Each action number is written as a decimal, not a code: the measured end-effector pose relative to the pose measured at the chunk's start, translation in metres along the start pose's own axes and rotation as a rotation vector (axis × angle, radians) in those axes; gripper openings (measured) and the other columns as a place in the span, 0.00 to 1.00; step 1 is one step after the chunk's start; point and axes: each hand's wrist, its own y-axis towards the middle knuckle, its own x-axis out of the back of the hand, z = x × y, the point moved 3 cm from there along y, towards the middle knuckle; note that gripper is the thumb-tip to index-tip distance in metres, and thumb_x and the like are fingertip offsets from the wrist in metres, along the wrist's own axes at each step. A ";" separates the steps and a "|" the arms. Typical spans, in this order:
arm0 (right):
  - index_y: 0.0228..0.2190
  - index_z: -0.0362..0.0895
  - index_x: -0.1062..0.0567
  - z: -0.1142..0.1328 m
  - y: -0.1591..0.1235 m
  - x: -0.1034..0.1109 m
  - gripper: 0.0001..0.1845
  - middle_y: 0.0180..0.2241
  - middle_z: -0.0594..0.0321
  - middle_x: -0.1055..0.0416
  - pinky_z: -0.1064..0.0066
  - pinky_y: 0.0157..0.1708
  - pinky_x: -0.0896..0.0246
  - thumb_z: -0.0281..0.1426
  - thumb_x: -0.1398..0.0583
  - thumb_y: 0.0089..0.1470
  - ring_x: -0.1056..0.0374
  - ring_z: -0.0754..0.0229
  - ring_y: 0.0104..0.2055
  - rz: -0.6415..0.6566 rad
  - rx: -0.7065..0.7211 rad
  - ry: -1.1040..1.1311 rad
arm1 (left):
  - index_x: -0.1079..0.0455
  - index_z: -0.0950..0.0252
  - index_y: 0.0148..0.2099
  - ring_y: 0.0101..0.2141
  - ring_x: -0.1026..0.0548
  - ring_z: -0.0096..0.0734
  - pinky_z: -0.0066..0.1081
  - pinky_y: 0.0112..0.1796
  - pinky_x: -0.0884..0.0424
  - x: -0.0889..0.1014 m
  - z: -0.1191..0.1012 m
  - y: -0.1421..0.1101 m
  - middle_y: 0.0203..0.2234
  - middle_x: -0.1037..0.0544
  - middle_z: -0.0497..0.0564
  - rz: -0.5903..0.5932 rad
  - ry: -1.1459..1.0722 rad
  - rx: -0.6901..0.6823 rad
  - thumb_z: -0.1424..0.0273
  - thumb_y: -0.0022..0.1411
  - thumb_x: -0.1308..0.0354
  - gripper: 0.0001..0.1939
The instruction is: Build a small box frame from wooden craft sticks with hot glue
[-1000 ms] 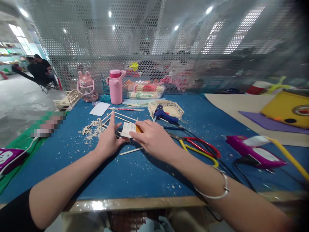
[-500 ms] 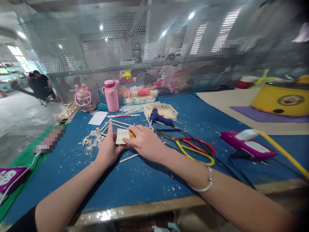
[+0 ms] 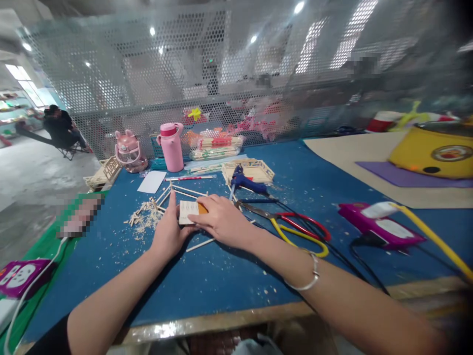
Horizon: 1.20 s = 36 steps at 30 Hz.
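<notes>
A small pale block with faint printed marks and an orange part at its right side sits between my hands above the blue table. My right hand grips its right end, thumb across the front. My left hand closes around its left side, index finger pointing up and thumb under it; what else that hand may hold is hidden. Just behind lies a frame of thin wooden sticks, partly covered by my hands. A loose stick lies in front of my right hand.
Right of my hands lie scissors with red and yellow handles and a blue glue gun. Stick scraps are on the left. Behind stand a pink bottle and a wooden tray. A purple power strip with cables lies right.
The view has shifted slightly, so the table things appear a little farther right. Both hands keep their hold on the pale block, with barely any movement.
</notes>
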 end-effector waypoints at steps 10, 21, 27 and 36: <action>0.43 0.52 0.25 0.002 -0.004 0.002 0.14 0.44 0.51 0.33 0.63 0.38 0.48 0.36 0.47 0.59 0.42 0.53 0.42 0.028 -0.017 0.020 | 0.79 0.67 0.66 0.46 0.26 0.45 0.41 0.41 0.29 -0.001 0.002 -0.003 0.49 0.27 0.64 0.027 -0.004 -0.016 0.64 0.54 0.40 0.54; 0.43 0.51 0.24 -0.005 -0.008 0.001 0.15 0.47 0.49 0.34 0.59 0.40 0.44 0.33 0.47 0.58 0.40 0.51 0.44 0.082 -0.035 0.140 | 0.81 0.65 0.66 0.56 0.36 0.41 0.44 0.49 0.34 -0.001 0.010 -0.004 0.50 0.28 0.63 -0.028 -0.013 -0.008 0.69 0.56 0.42 0.53; 0.48 0.47 0.28 -0.026 -0.018 0.004 0.18 0.49 0.51 0.35 0.57 0.47 0.41 0.32 0.49 0.60 0.40 0.53 0.49 -0.080 -0.193 0.333 | 0.45 0.60 0.59 0.43 0.25 0.37 0.48 0.53 0.40 0.006 0.002 -0.001 0.35 0.20 0.51 0.000 -0.008 -0.086 0.67 0.54 0.38 0.32; 0.41 0.50 0.22 -0.012 -0.021 0.013 0.14 0.45 0.52 0.33 0.59 0.44 0.41 0.31 0.46 0.57 0.39 0.54 0.45 -0.015 -0.095 0.292 | 0.27 0.59 0.38 0.52 0.33 0.47 0.61 0.55 0.59 0.009 -0.010 -0.008 0.42 0.22 0.51 0.066 0.163 -0.138 0.63 0.53 0.37 0.10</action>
